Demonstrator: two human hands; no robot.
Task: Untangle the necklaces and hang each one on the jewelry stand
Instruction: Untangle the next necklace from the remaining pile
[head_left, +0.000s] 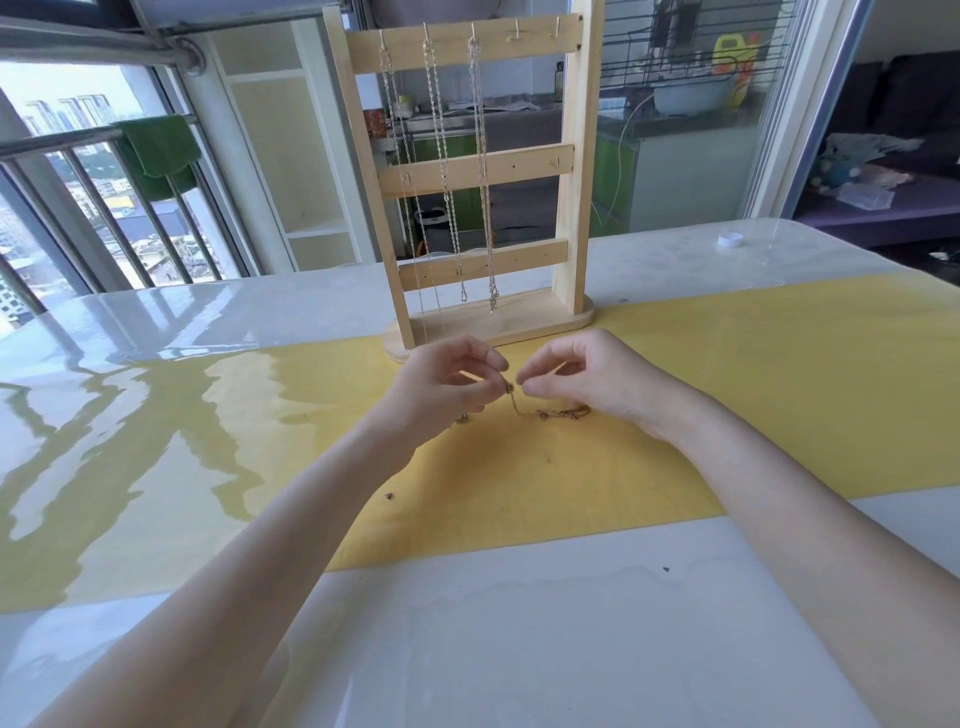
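Three necklaces (441, 156) hung; one (563, 413) tangled

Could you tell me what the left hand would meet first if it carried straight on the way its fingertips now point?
The left hand points right, pinching the tangled chain. Going straight on, it would probably meet the fingertips of the right hand first, just past the knot; depth is hard to judge from this single view.
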